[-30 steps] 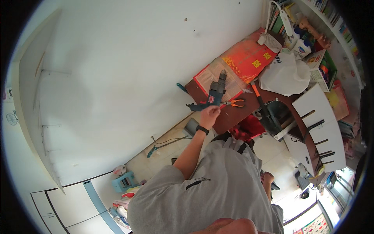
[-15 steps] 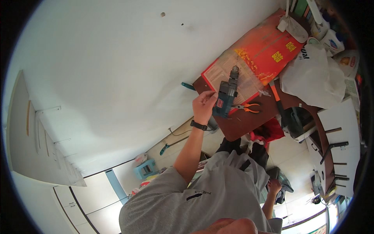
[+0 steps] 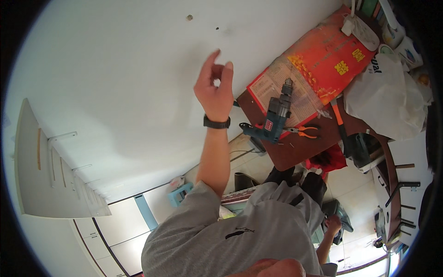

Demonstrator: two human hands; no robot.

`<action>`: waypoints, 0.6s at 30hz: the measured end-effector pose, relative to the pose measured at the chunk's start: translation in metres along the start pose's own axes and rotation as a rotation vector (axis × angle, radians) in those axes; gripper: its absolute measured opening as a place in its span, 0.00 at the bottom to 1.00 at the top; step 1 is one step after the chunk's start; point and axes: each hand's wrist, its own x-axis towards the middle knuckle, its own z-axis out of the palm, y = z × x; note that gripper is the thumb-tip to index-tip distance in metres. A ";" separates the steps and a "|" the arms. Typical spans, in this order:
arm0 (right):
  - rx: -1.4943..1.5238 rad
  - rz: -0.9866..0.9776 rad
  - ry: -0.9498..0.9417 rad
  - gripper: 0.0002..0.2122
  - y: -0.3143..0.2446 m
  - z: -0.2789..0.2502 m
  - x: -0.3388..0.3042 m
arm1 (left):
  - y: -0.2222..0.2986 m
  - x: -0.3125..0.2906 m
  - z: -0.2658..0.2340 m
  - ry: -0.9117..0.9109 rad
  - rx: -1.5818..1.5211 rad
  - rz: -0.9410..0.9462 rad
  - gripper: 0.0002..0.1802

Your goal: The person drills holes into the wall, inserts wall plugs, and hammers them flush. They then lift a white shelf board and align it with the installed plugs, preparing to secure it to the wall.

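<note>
My left hand (image 3: 214,87), with a dark band on its wrist, is raised in front of the white wall (image 3: 138,83). Its index finger points up and the thumb stands apart from it; I see nothing held. The wall has a small dark hole (image 3: 217,28) and a round fitting (image 3: 189,18) above the fingertips. To the right, a teal and black power drill (image 3: 277,115) lies on the brown table (image 3: 295,154), its chuck over a red and tan sheet (image 3: 318,69). My right hand (image 3: 333,223) hangs low beside a dark case-like object (image 3: 344,217), fingers curled; what they hold is hidden.
Orange-handled pliers (image 3: 307,131) and an orange-and-black hammer (image 3: 339,115) lie by the drill. A white plastic bag (image 3: 383,101) sits at the table's far right. A white shelf board with brackets (image 3: 46,161) juts out at left. A blue stool (image 3: 180,194) stands on the floor.
My left hand has left the drill and risen leftward to in front of the wall, its fingers now spread. The drill stays on the table. My right hand has hardly moved.
</note>
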 end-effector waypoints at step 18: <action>1.004 0.884 -0.125 0.02 0.035 -0.005 -0.016 | -0.027 0.088 -0.045 -0.151 0.808 0.460 0.36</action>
